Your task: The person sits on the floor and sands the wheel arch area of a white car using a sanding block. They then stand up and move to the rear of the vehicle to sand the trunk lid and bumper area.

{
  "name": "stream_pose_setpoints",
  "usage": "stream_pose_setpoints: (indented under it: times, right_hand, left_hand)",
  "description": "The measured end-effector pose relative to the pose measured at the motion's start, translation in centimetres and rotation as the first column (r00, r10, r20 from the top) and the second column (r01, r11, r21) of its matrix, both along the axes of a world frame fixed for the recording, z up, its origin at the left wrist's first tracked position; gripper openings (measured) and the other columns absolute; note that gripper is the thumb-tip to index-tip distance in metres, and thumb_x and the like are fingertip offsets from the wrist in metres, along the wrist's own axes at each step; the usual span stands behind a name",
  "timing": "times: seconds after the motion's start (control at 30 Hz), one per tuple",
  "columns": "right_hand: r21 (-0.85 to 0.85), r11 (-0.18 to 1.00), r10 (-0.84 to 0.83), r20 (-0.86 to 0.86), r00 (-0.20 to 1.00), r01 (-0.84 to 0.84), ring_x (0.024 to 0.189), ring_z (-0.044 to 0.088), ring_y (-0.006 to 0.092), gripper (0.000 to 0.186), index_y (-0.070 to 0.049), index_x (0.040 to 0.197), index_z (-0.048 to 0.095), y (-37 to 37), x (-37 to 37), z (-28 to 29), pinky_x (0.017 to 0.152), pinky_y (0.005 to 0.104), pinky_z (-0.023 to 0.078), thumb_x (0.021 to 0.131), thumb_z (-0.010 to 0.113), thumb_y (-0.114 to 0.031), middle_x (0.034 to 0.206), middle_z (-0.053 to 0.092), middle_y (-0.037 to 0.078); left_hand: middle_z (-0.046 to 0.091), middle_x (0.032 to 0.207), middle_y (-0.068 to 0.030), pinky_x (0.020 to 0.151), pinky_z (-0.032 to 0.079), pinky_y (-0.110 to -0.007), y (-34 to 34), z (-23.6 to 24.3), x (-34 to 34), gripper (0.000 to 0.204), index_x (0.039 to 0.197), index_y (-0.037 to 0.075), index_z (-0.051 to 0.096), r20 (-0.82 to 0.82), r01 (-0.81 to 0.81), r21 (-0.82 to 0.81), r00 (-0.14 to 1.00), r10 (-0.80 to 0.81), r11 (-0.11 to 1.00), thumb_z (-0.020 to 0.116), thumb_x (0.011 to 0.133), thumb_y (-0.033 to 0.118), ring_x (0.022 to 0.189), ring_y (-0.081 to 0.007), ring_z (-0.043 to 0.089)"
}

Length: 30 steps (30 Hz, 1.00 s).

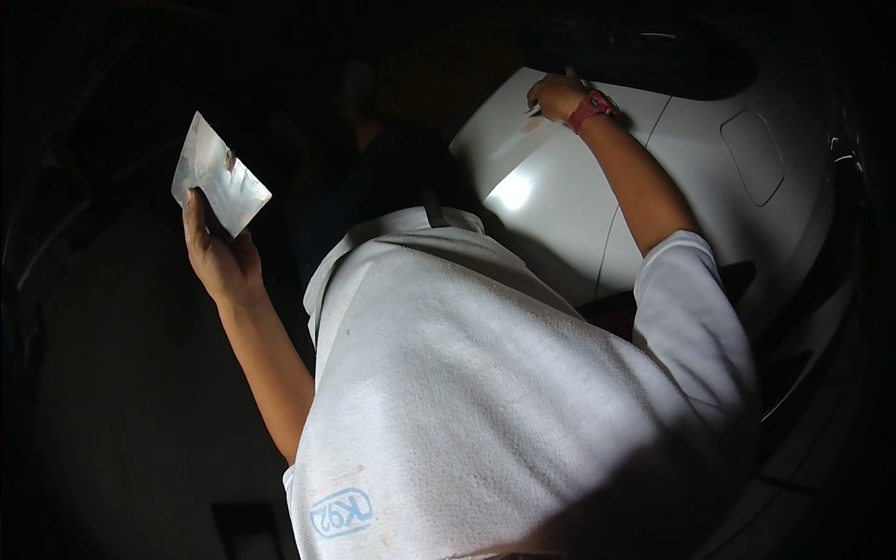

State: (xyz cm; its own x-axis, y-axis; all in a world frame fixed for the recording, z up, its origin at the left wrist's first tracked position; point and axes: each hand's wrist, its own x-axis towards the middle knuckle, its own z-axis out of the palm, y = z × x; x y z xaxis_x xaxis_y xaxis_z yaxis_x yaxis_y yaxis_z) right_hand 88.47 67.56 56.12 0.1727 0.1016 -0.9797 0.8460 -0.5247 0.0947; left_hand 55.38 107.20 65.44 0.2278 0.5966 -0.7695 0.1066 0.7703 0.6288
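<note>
My left hand (219,257) grips a flat, silvery, square-edged plate (210,163), held up away from the car, with the thumb along its lower edge. My right hand (560,96), with a red watch (593,107) on the wrist, is at the top of a pale, glossy car body panel (635,187). Its curled fingers hold a small thin object (534,112) that I cannot make out clearly, next to a dull brownish smear (530,125) on the paint.
A rounded-square flap (751,154) is set in the panel at the right, and a dark glossy strip (653,61) runs above it. My light shirt fills the lower middle. My dark-clad legs are dimly lit beyond it. The dark floor (121,373) lies at the left.
</note>
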Motion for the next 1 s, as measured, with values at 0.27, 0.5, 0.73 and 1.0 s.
stream_pose_setpoints:
  times: [0.27,0.5,0.73,1.0]
  right_hand:
    - [-0.138,0.984,0.111,-0.036,0.993,-0.115,0.13,0.057,0.0224,0.037,-0.027,0.122,0.075,0.4,-2.2,-1.7,0.118,0.0588,0.026,0.092,0.067,-0.007,0.127,0.071,0.001]
    - [-0.117,0.983,0.136,-0.075,0.988,-0.144,0.13,0.057,0.0214,0.036,-0.026,0.115,0.078,0.2,-1.7,-0.7,0.12,0.0585,0.024,0.089,0.067,-0.003,0.124,0.072,0.0]
    - [0.033,0.999,-0.013,0.061,0.998,0.011,0.132,0.054,0.0217,0.041,-0.024,0.115,0.078,-0.8,-0.4,0.5,0.124,0.059,0.02,0.09,0.06,0.002,0.124,0.071,0.006]
    - [0.097,0.994,0.04,0.018,0.999,-0.041,0.133,0.053,0.0193,0.038,-0.025,0.113,0.078,-3.4,-2.0,2.6,0.122,0.0587,0.024,0.091,0.059,0.0,0.124,0.071,0.0]
  left_hand:
    - [0.062,0.13,-0.0183,0.088,0.061,-0.034,-0.2,-0.1,0.2,0.042,0.136,-0.003,0.056,0.003,-0.019,0.016,1.0,0.019,1.0,0.062,0.104,0.025,0.111,-0.0247,0.069]
    - [0.062,0.13,-0.0185,0.088,0.061,-0.035,-0.2,0.0,0.5,0.045,0.135,-0.006,0.054,-0.013,-0.018,0.035,1.0,0.018,0.999,0.063,0.104,0.025,0.111,-0.0245,0.069]
    - [0.064,0.127,-0.0181,0.087,0.062,-0.035,0.0,-0.1,0.4,0.042,0.132,-0.006,0.057,-0.012,-0.027,0.026,1.0,0.027,0.999,0.062,0.104,0.024,0.108,-0.0235,0.07]
    - [0.063,0.124,-0.0115,0.091,0.059,-0.035,-0.1,0.2,0.5,0.037,0.128,0.002,0.059,-0.034,0.0,0.006,0.999,0.0,1.0,0.065,0.102,0.027,0.112,-0.0206,0.068]
